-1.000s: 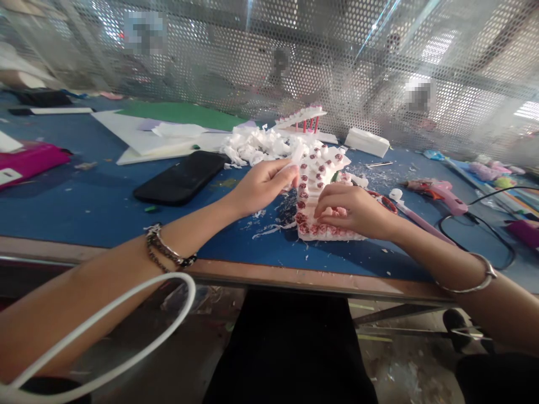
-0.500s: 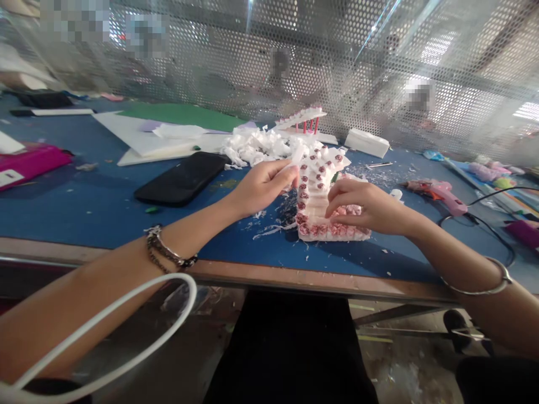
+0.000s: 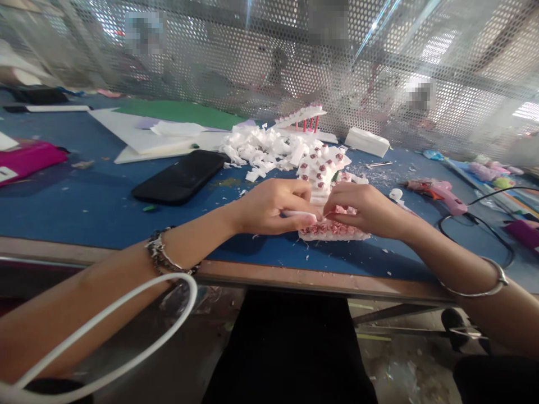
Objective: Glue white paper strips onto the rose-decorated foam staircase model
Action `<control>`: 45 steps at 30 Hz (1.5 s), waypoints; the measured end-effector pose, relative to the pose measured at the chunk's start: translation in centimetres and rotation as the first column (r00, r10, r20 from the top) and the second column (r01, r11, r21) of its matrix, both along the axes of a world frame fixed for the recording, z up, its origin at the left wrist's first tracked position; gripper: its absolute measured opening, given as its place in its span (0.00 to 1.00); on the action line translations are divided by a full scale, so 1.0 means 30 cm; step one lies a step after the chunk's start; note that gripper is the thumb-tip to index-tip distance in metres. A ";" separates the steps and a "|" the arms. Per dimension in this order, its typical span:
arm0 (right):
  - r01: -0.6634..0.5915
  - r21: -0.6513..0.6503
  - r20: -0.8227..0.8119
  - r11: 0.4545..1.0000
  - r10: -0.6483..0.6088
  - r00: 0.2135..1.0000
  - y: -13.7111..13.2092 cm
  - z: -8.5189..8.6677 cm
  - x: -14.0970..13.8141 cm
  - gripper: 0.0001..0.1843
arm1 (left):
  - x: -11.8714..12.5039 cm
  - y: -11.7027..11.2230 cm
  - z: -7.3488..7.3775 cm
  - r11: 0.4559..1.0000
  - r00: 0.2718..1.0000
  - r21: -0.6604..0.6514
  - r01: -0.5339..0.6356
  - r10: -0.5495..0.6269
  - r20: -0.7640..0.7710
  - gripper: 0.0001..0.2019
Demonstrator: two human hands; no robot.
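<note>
My left hand [image 3: 272,207] is closed on a small white strip [image 3: 300,214], paper or foam, pinched between thumb and fingers. My right hand [image 3: 364,209] has its fingertips pressed together close to the strip's end. Whatever lies between those fingertips is too small to tell. Both hands are above a white model [image 3: 337,231] trimmed with pink and dark red rosettes, and they cover its middle. Behind it rises a white stepped part [image 3: 320,163] with more rosettes. A heap of torn white scraps [image 3: 263,147] lies just beyond my left hand.
A black phone [image 3: 181,177] lies left of my hands, near white sheets [image 3: 143,137] and a green sheet [image 3: 185,115]. To the right rests a pink glue gun [image 3: 442,193] with a black cable. A raised piece on red posts [image 3: 311,123] stands at the back, before a perforated metal screen [image 3: 252,67].
My left hand has come down and toward me from beside the stepped part, bringing the white strip to my right fingertips. My right hand has stayed nearly in place, its fingers now closer together.
</note>
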State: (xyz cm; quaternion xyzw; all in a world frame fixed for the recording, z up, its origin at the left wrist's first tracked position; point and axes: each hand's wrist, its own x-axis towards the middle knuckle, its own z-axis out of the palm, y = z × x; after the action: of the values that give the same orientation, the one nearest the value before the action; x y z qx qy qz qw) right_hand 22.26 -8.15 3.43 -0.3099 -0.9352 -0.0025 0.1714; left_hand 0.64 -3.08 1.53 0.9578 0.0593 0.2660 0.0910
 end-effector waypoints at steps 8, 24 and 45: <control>0.166 -0.155 -0.150 0.974 -0.190 0.970 -0.012 -0.012 -0.024 0.08 | -0.003 -0.001 -0.003 0.999 0.999 0.042 0.001 0.001 -0.046 0.26; 0.223 -0.411 -0.128 0.884 -0.298 0.946 -0.024 -0.028 -0.026 0.10 | -0.001 0.006 -0.017 0.998 0.990 0.055 -0.043 0.050 -0.131 0.24; 0.287 -0.456 -0.049 0.842 -0.346 0.937 -0.022 -0.023 -0.032 0.05 | 0.008 0.000 -0.017 0.985 0.970 0.147 -0.092 0.122 -0.211 0.28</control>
State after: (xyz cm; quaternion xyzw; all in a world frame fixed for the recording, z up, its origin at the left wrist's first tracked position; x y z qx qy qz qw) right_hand 21.31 -8.82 2.74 -0.4906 -0.8336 0.2018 0.1541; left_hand 0.89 -3.07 1.01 0.9807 0.1023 0.1668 0.0040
